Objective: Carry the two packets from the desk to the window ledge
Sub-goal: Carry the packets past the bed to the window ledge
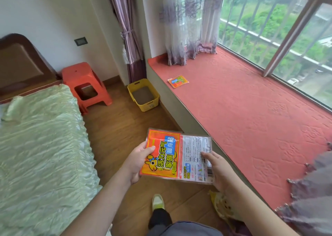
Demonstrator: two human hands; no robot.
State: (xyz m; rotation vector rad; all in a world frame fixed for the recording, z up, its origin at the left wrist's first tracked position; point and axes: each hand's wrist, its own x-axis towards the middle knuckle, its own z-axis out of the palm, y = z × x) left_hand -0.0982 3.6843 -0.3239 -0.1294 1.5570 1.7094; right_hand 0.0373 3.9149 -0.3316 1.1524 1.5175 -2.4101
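two packets held over the floor beside the ledge

the orange packet (160,155) sits pinched in the left hand (137,162); the white-backed packet (196,158), tucked under its edge, is gripped by the right hand (218,169). a third packet (178,81) lies on the red window ledge (251,110), well apart.

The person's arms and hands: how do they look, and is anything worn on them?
Both forearms are bare up to the frame edge: no sleeves show. The left hand and the right hand wear no gloves, and no ring, watch or bracelet is visible. The nails look short and unpainted. Whether a sleeve begins higher up cannot be told.
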